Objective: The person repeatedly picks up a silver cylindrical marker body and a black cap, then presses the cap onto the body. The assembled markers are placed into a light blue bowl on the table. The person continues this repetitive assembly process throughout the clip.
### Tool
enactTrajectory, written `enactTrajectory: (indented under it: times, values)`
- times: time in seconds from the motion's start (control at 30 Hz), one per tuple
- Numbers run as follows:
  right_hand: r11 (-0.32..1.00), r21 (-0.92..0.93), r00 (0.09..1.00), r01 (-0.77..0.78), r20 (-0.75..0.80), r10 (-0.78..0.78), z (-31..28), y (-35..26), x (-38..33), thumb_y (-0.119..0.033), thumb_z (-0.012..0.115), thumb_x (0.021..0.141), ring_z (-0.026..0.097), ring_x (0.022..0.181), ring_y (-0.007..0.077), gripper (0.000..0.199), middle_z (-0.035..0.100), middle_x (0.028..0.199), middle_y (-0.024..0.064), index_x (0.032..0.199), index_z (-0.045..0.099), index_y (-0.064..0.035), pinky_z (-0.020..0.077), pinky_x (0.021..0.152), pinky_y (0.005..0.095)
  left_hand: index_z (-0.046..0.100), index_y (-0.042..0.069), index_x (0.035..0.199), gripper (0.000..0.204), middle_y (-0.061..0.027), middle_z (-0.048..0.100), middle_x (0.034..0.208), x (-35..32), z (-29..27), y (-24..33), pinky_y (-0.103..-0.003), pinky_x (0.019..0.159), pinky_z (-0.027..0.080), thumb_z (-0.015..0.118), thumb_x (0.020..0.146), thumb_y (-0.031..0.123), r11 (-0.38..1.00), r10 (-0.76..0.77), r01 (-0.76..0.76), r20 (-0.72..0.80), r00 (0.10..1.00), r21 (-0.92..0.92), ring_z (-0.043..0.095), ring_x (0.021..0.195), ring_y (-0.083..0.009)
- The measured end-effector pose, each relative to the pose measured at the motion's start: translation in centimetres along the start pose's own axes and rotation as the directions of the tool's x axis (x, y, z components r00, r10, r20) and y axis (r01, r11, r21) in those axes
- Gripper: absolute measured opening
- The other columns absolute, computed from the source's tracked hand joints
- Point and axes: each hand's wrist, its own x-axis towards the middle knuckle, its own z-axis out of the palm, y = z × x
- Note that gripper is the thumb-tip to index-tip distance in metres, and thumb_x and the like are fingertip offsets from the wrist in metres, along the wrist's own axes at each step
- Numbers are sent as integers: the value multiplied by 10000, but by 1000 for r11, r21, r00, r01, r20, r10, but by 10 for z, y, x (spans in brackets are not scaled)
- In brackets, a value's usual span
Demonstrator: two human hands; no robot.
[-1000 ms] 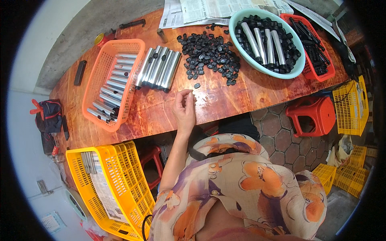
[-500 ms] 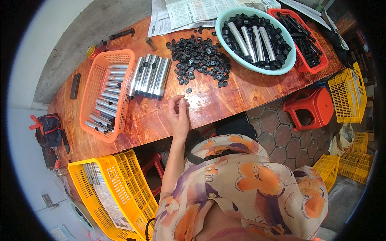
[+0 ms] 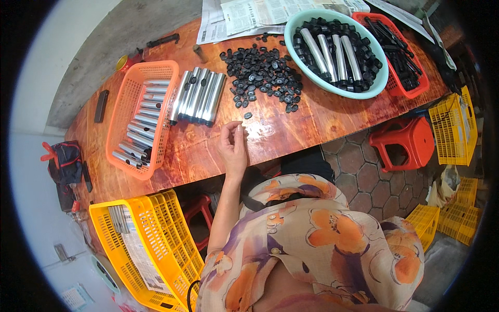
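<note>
My left hand (image 3: 232,148) rests over the near edge of the wooden table (image 3: 280,130), its fingers curled and the index fingertip close against the thumb. Nothing shows between them. Just beyond the fingertips lies a single small black oval plastic piece (image 3: 248,115), apart from a loose heap of such black pieces (image 3: 260,73). To the left of the heap, a row of shiny metal tubes (image 3: 200,96) with dark ends lies side by side. My right hand is out of view.
An orange basket (image 3: 115,122) of metal tubes stands left. A pale green basin (image 3: 385,73) of black caps and several tubes sits far right, beside a red basket (image 3: 423,86) of black parts. Below are a yellow crate (image 3: 171,234) and a red stool (image 3: 403,138).
The whole view has shifted slightly, with the table things appearing a little to the right. My left hand stays at the table edge in nearly the same curled pose.
</note>
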Motion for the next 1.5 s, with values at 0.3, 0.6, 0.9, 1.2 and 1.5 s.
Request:
enactTrajectory:
  times: [0.3, 0.6, 0.9, 1.2, 1.5]
  values:
    - [1000, 10, 1000, 0, 10, 0, 0, 1, -4, -285, 589, 830, 639, 920, 328, 323, 643, 987, 214, 1041, 641, -47, 490, 802, 411, 590, -9, 1025, 143, -85, 608, 844, 8, 3, 18, -289, 662, 469, 572, 930, 96, 896, 193, -179, 6, 981, 406, 588, 749, -170]
    - [1000, 27, 1000, 5, 23, -5, 3, -1, -9, -282, 592, 821, 641, 918, 328, 322, 643, 986, 217, 1038, 644, -51, 492, 801, 414, 565, 27, 1003, 234, -116, 518, 917, 95, -8, 21, -395, 763, 417, 644, 814, 142, 53, 481, -403, 330, 812, 914, 521, 900, -288]
    - [1000, 10, 999, -12, 49, 11, -16, 0, -49, -279, 595, 812, 644, 915, 327, 321, 643, 984, 220, 1034, 648, -55, 494, 801, 417, 543, 20, 984, 195, -140, 516, 938, 112, 0, 0, -376, 721, 440, 607, 827, 116, -87, 367, -301, 311, 877, 950, 541, 882, -298]
    - [870, -363, 789, -334, 398, 469, -95, 50, -227, -276, 598, 803, 646, 913, 327, 320, 643, 983, 224, 1031, 652, -59, 495, 800, 420, 513, 18, 1086, 232, -76, 567, 791, 53, -2, 41, -282, 602, 485, 391, 972, 180, 891, -297, 343, 191, 936, -297, 555, 667, -140]
    - [237, -813, 684, 531, 577, 446, -140, 52, -193, -229, 602, 797, 662, 831, 285, 164, 674, 890, 163, 801, 650, -72, 485, 652, 434, 514, 44, 1023, 227, -82, 573, 875, 21, -19, 19, -296, 609, 472, 468, 972, 261, 691, -326, 384, 210, 922, -612, 556, 704, -168]
